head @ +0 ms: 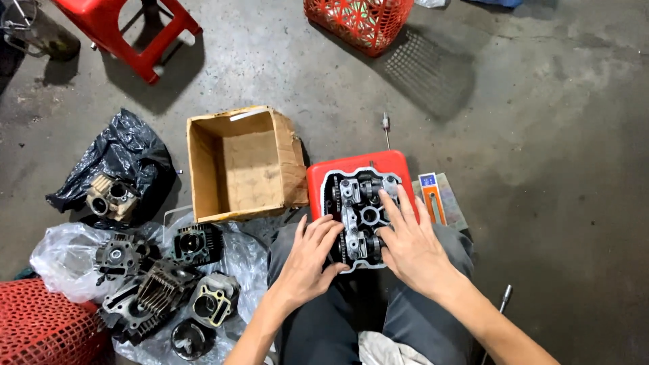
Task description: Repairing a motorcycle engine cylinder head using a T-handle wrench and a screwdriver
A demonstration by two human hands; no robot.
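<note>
A grey metal cylinder head (360, 206) with cams and a chain lies on a small red stool (358, 162) in front of my knees. My left hand (309, 260) rests against its near left side, fingers curled on the edge. My right hand (405, 240) lies over its right side, fingers spread across the top. Neither hand lifts it; both touch it.
An open, empty cardboard box (243, 162) stands to the left. Several engine cylinders and heads (159, 284) lie on clear plastic, one on a black bag (111, 196). Red baskets (362, 20) (40, 324), a red stool (128, 27), a small orange-and-blue packet (433, 196), and loose tools (386, 128) surround me.
</note>
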